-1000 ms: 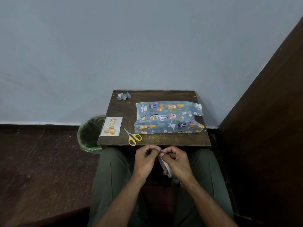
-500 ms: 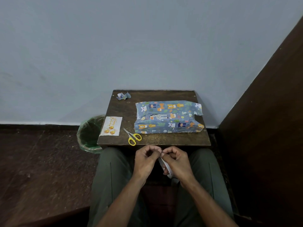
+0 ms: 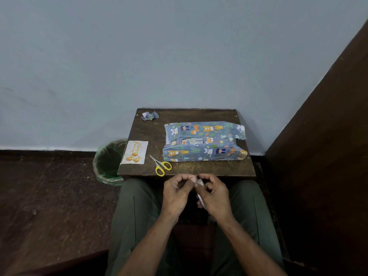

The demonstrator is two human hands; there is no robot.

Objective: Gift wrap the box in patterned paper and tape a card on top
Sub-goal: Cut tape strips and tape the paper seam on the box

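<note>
Hands barely shifted: left hand [image 3: 175, 193] and right hand [image 3: 214, 196] still pinching tape roll [image 3: 199, 191] below table [image 3: 199, 169]; tape end unfreed.

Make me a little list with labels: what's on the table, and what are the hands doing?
box: wrapped in animal paper, right end flap loose
card: flat on table's left edge
scissors: yellow handles, beside the card
paper scrap: crumpled, far left corner
bin: green, on the floor left of table
left hand: pinching at the tape
right hand: holding the tape roll
</note>
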